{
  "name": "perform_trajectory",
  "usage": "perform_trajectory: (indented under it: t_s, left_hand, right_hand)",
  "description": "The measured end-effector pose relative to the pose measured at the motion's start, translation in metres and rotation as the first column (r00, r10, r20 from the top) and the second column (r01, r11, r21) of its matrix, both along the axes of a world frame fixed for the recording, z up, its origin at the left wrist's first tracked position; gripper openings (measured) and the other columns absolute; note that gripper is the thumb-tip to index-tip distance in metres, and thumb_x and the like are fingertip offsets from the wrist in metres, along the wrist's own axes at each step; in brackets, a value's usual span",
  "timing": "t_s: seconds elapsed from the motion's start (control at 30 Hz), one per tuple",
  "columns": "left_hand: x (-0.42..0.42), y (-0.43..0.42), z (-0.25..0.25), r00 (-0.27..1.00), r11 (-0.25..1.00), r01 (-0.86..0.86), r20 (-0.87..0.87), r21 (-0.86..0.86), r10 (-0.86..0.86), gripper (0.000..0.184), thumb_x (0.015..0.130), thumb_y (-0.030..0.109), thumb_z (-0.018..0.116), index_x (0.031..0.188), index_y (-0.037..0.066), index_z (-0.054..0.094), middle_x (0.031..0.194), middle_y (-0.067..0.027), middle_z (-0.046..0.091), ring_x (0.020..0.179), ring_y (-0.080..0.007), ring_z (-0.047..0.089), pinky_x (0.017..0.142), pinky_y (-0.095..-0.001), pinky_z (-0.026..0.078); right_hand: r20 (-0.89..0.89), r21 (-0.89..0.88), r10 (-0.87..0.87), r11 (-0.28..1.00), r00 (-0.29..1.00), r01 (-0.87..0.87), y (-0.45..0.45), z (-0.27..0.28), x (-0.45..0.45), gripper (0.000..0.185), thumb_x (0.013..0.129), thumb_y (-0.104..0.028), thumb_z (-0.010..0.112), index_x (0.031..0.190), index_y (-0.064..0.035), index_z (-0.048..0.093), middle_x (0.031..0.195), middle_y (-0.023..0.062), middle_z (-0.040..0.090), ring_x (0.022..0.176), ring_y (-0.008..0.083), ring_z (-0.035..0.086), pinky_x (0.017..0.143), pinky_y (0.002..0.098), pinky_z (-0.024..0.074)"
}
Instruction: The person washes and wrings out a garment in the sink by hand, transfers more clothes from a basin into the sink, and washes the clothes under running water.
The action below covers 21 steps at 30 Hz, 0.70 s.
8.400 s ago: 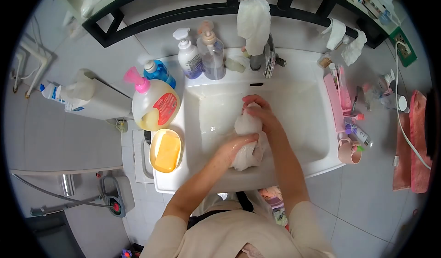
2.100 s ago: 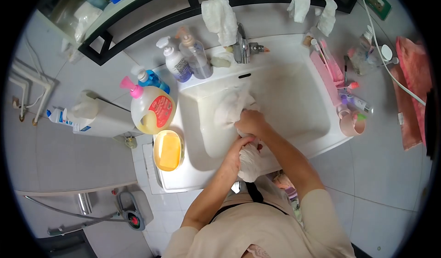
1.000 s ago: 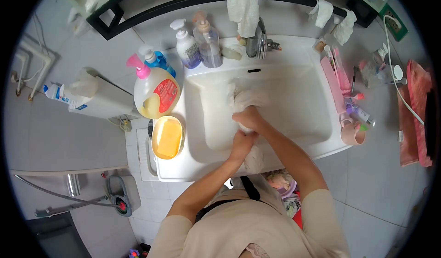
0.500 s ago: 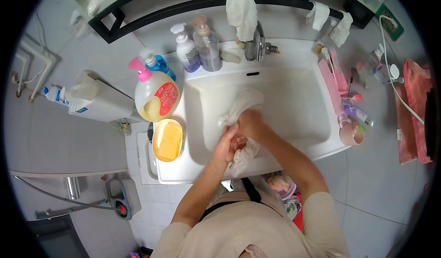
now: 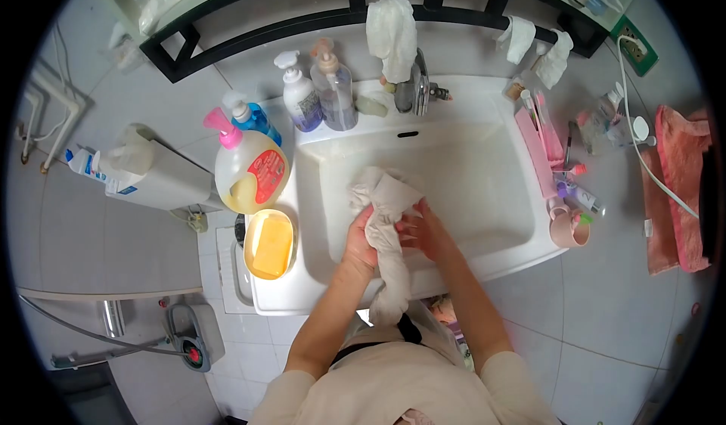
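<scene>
A wet whitish cloth [image 5: 388, 221] lies bunched over the left-middle of the white sink [image 5: 484, 190], and its twisted lower end hangs over the front rim. My left hand [image 5: 361, 241] holds the cloth from its left side, with the fingers partly hidden beneath it. On the cloth's right side is my right hand [image 5: 425, 232], its fingers spread and touching or very near the fabric. The faucet [image 5: 420, 88] stands behind the basin.
Left of the basin stand a yellow soap dish [image 5: 271, 245], a pink-pump bottle [image 5: 252, 172] and several other pump bottles. A pink holder [image 5: 535, 153] and a pink cup [image 5: 569, 228] line the right rim. A black rack [image 5: 265, 35] crosses above.
My hands have moved apart to either side of the cloth, and my right hand has opened. The cloth, earlier gripped and bunched between both hands, now shows as a longer strip toward my body.
</scene>
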<state>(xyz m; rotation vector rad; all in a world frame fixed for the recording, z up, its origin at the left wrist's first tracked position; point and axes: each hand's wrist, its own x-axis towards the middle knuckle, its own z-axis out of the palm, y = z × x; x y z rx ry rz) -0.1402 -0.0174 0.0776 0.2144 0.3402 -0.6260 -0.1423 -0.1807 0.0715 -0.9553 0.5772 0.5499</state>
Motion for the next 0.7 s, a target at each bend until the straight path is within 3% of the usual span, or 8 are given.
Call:
perform_trajectory:
  t_s: [0.13,0.2,0.27,0.37,0.47,0.57,0.67,0.7]
  left_hand:
    - [-0.006,-0.016,0.012,0.991,0.991,0.13,0.034,-0.037,-0.128,0.045,0.089,0.043,0.044,0.108,0.004,0.058,0.092,-0.0129,0.064,0.069,-0.0292,0.061,0.062,-0.0408,0.051]
    - [-0.005,-0.015,0.006,0.987,0.985,0.153,0.06,-0.08,-0.148,0.053,0.089,0.05,0.041,0.116,0.006,0.053,0.099,-0.0125,0.062,0.072,-0.0268,0.061,0.06,-0.0364,0.05]
    - [-0.006,-0.011,0.01,0.992,0.992,0.124,0.032,0.013,-0.124,0.061,0.089,0.057,0.038,0.122,0.008,0.05,0.104,-0.0119,0.06,0.077,-0.0255,0.061,0.061,-0.0346,0.05]
    - [-0.005,-0.01,0.027,0.999,0.951,0.016,0.027,0.31,-0.026,0.069,0.086,0.066,0.036,0.126,0.011,0.047,0.108,-0.0107,0.059,0.085,-0.0253,0.06,0.065,-0.036,0.052]
    - [-0.002,-0.016,0.013,0.98,0.842,-0.121,0.197,0.525,0.018,0.07,0.084,0.065,0.042,0.129,0.012,0.043,0.113,-0.0095,0.056,0.095,-0.025,0.059,0.072,-0.0378,0.053]
    - [0.005,-0.025,0.0,0.959,0.765,-0.221,0.277,0.605,0.058,0.068,0.084,0.057,0.051,0.131,0.01,0.041,0.116,-0.0093,0.055,0.1,-0.0242,0.057,0.079,-0.0374,0.052]
    - [0.006,-0.017,0.025,0.988,0.837,-0.127,0.138,0.532,0.062,0.062,0.086,0.049,0.056,0.13,0.007,0.043,0.116,-0.0102,0.056,0.102,-0.0226,0.058,0.083,-0.0348,0.05]
    - [0.005,-0.013,0.032,0.99,0.845,-0.113,0.131,0.523,0.051,0.06,0.086,0.047,0.056,0.129,0.007,0.045,0.116,-0.0104,0.057,0.102,-0.0221,0.058,0.084,-0.0338,0.05]
  right_hand:
    - [0.289,0.651,-0.096,0.749,0.952,-0.122,0.006,-0.034,0.027,0.042,0.088,-0.041,0.053,0.109,-0.0048,0.055,0.088,0.0064,0.06,0.069,0.0179,0.061,0.06,0.0304,0.0532]
    - [0.331,0.628,-0.231,0.778,0.915,-0.031,0.012,-0.032,0.043,0.037,0.087,-0.033,0.054,0.111,-0.0042,0.054,0.09,0.0076,0.061,0.072,0.0185,0.062,0.062,0.031,0.0537]
    - [0.327,0.286,-0.343,0.924,0.88,0.254,0.025,0.009,0.049,0.034,0.085,-0.022,0.057,0.112,-0.0034,0.054,0.092,0.0087,0.062,0.074,0.019,0.063,0.064,0.032,0.0542]
    - [0.475,0.139,-0.318,0.948,0.82,0.287,0.022,0.028,0.06,0.036,0.077,-0.007,0.06,0.112,-0.0009,0.054,0.092,0.0091,0.064,0.076,0.0172,0.063,0.065,0.0306,0.0537]
    - [0.549,-0.229,-0.04,0.953,0.835,0.196,0.024,0.047,0.068,0.037,0.073,-0.001,0.063,0.109,0.0016,0.056,0.089,0.0079,0.064,0.077,0.0139,0.06,0.063,0.0277,0.0509]
    - [0.61,-0.524,0.366,0.852,0.703,0.011,0.022,0.032,0.071,0.038,0.075,-0.011,0.064,0.111,-0.0003,0.056,0.091,0.0053,0.061,0.079,0.0131,0.059,0.066,0.0246,0.0489]
    - [0.329,-0.606,0.491,0.765,0.807,-0.218,0.014,0.068,0.067,0.04,0.077,-0.021,0.065,0.111,-0.0012,0.056,0.09,0.003,0.061,0.077,0.0119,0.058,0.066,0.0225,0.0471]
    - [0.359,-0.534,0.449,0.818,0.818,-0.214,0.008,0.069,0.068,0.044,0.076,-0.024,0.066,0.113,-0.0014,0.055,0.09,0.0038,0.061,0.078,0.0118,0.057,0.067,0.0237,0.0469]
